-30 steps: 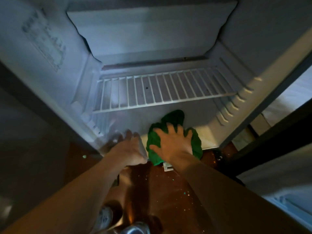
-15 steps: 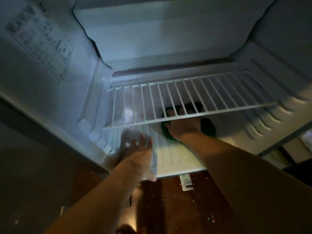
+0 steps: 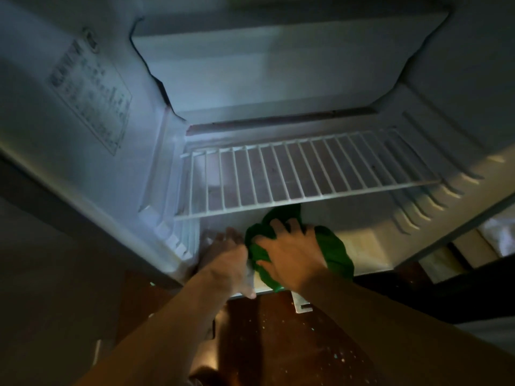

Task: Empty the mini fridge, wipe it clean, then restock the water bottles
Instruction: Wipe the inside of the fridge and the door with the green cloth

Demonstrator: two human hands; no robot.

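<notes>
The mini fridge (image 3: 367, 246) stands open, with nothing stored inside it. A white wire shelf (image 3: 306, 174) spans its middle. Below the shelf, at the front of the fridge floor, lies a crumpled green cloth (image 3: 335, 253). My right hand (image 3: 289, 254) presses down on the cloth with its fingers curled into it. My left hand (image 3: 225, 260) lies flat on the front left corner of the fridge floor, touching the cloth's left edge. Something pale shows by its fingertips, too blurred to identify. No water bottles are in view.
A closed freezer compartment flap (image 3: 278, 65) fills the top of the fridge. A label sticker (image 3: 92, 93) is on the left inner wall. A small metal bracket (image 3: 302, 305) lies on the speckled brown floor (image 3: 278, 346) just under the fridge's front edge.
My right hand has drawn the green cloth back from deep under the wire shelf to the front of the fridge floor. My left hand stays at the front left corner.
</notes>
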